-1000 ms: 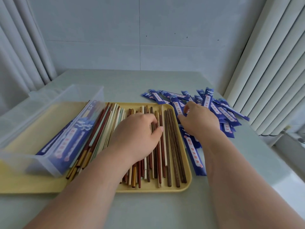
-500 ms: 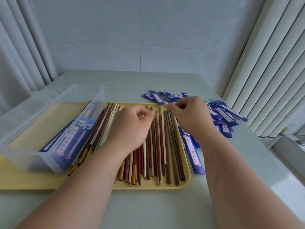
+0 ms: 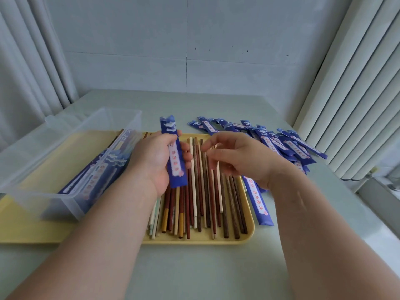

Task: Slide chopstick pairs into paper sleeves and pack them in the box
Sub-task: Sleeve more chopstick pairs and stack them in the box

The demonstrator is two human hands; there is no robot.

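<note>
My left hand point(image 3: 151, 161) grips a blue paper sleeve point(image 3: 175, 156) and holds it lengthwise above the yellow tray point(image 3: 194, 240). Several loose chopsticks point(image 3: 199, 202) in brown, red, cream and gold-tipped colours lie side by side on the tray. My right hand point(image 3: 244, 156) hovers over their far ends with fingers loosely bent and spread, holding nothing that I can make out. The clear plastic box point(image 3: 71, 131) stands on the tray's left part, with several sleeved pairs point(image 3: 97, 176) lying along its right wall.
A pile of blue sleeves point(image 3: 287, 144) lies on the pale table right of the tray, and one sleeve point(image 3: 258, 202) lies along the tray's right edge. Curtains hang at left and right, with a wall behind.
My right hand brought a sleeve from the pile and my left hand took it. The left hand has turned palm-up off the chopsticks, and the right hand has let go.
</note>
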